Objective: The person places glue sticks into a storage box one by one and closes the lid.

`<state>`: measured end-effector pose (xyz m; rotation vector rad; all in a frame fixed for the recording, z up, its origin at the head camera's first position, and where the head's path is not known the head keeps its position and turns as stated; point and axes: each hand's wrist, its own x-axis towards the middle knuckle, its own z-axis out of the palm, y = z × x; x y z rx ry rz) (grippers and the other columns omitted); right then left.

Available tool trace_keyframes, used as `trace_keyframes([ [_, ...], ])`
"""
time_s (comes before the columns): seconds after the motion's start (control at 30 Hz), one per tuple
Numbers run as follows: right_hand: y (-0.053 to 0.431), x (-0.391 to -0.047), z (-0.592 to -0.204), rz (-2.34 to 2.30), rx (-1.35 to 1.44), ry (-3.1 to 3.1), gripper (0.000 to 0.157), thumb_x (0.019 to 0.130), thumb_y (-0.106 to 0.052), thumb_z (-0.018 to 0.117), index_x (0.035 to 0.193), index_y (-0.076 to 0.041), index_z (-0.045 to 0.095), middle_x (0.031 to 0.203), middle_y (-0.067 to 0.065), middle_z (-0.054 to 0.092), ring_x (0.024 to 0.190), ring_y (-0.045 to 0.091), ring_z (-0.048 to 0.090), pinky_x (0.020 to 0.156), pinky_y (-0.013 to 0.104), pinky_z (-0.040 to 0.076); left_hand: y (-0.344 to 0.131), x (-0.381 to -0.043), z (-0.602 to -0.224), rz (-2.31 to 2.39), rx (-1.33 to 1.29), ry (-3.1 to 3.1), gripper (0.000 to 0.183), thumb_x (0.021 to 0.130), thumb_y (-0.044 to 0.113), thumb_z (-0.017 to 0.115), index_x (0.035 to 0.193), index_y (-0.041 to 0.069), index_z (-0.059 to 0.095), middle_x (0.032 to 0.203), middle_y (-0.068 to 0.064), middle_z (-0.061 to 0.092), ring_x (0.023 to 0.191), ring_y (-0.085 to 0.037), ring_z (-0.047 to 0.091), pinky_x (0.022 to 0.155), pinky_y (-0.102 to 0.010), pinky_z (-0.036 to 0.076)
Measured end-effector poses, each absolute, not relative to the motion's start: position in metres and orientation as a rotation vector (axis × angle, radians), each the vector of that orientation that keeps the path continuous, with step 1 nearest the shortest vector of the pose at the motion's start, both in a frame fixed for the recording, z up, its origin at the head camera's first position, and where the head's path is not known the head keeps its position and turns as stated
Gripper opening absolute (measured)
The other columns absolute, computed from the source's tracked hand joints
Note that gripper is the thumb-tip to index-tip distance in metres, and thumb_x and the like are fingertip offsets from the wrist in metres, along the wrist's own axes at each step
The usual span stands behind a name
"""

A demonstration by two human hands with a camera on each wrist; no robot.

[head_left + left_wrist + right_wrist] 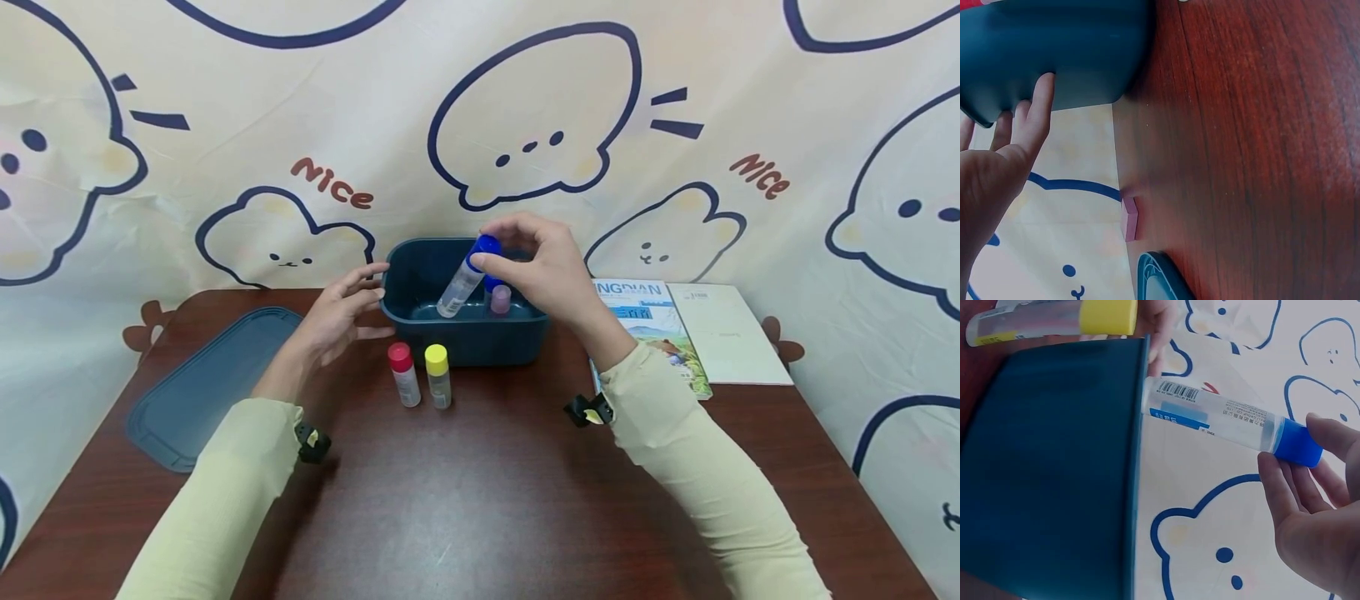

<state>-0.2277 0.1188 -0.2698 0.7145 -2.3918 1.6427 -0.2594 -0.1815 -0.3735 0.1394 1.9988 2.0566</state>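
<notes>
A dark blue-green plastic bin [465, 342] stands near the back of the table. My right hand [546, 262] pinches the blue cap of a clear glue bottle [461, 287], tilted with its lower end inside the bin's rim; the right wrist view shows its barcode label. Another blue cap [492, 284] and a small purplish piece [501, 300] show inside the bin, partly hidden. My left hand [341, 312] touches the bin's left side with fingers extended. In front of the bin stand a red-capped bottle [405, 379] and a yellow-capped bottle [438, 379].
A blue-grey lid [213, 383] lies flat on the table's left side. A magazine [652, 325] and a pale booklet [727, 333] lie at the right, partly behind my right forearm. A cartoon-printed curtain [525, 108] hangs behind. A small pink block [1129, 219] sits at the table's edge.
</notes>
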Motion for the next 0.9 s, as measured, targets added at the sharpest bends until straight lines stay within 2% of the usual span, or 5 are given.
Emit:
trace_keyframes([
  [0.17,0.113,-0.232,-0.279,1.644,0.714,-2.395,0.030,0.093,-0.016,0.076,0.119,-0.003,0.069,0.118,0.008,0.068,0.111,0.022,0.065,0.100,0.042,0.051,-0.181,-0.260,-0.375,2.056,0.137,1.993,0.055,0.107,0.021,0.052,0.159,0.020,0.034,0.161,-0.012,0.023,0.141,-0.039,0.037,0.094,-0.053,0.053],
  [0.5,0.099,-0.243,-0.294,1.574,0.668,-2.507,0.033,0.094,-0.021,0.075,0.123,-0.007,0.068,0.123,0.006,0.067,0.112,0.020,0.064,0.092,0.036,0.057,-0.183,-0.258,-0.371,2.054,0.146,2.000,0.053,0.107,0.023,0.052,0.158,0.022,0.036,0.159,-0.012,0.025,0.140,-0.044,0.036,0.094,-0.052,0.053],
  [0.73,0.092,-0.255,-0.302,1.514,0.666,-2.568,0.033,0.095,-0.021,0.075,0.123,-0.007,0.068,0.124,0.007,0.067,0.113,0.021,0.064,0.096,0.037,0.054,-0.184,-0.258,-0.370,2.052,0.144,1.999,0.054,0.107,0.025,0.053,0.158,0.024,0.036,0.160,-0.012,0.024,0.140,-0.044,0.036,0.095,-0.051,0.053],
  [0.9,0.087,-0.263,-0.307,1.478,0.646,-2.598,0.033,0.096,-0.022,0.073,0.124,-0.007,0.068,0.124,0.006,0.067,0.112,0.020,0.063,0.097,0.034,0.053,-0.183,-0.258,-0.371,2.051,0.139,1.990,0.054,0.106,0.025,0.053,0.158,0.024,0.036,0.160,-0.011,0.024,0.140,-0.043,0.035,0.095,-0.051,0.053],
])
